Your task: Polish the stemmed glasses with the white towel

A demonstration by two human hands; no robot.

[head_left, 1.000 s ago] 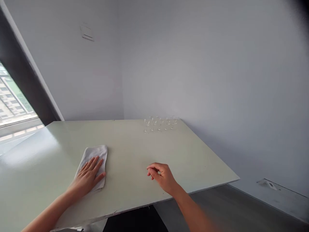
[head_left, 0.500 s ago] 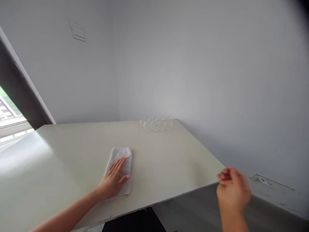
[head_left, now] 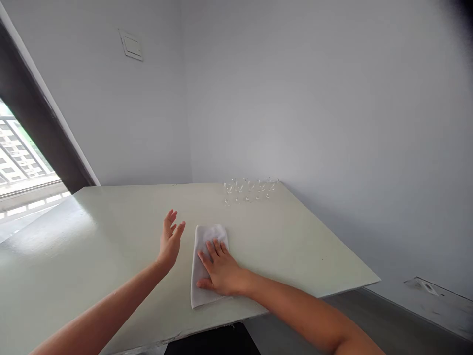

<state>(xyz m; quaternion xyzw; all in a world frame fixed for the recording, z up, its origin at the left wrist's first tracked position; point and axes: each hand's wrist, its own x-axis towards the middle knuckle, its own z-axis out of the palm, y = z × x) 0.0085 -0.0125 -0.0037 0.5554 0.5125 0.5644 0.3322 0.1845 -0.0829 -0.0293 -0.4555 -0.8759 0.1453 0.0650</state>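
A folded white cloth (head_left: 201, 291) lies flat on the pale table (head_left: 129, 217), close to its front edge. My right hand (head_left: 220, 271) rests palm down on the cloth, fingers spread out, pressing it against the tabletop. To the left of the cloth, my left hand (head_left: 171, 241) is raised above the table with its fingers apart and nothing in it. Several small clear stemmed glasses (head_left: 250, 188) stand grouped at the far right corner of the table, beyond both hands.
Grey walls (head_left: 295, 98) meet in a corner behind the table, with a switch plate (head_left: 132, 45) on the left one. A window (head_left: 18, 148) shows a railing outside. Something black (head_left: 214, 340) sits below the front edge. A whitish board (head_left: 439, 301) lies low at right.
My left hand has lifted off the cloth and moved to its left. My right hand has come in from the table's right edge, opened from a closed shape and settled on the cloth.
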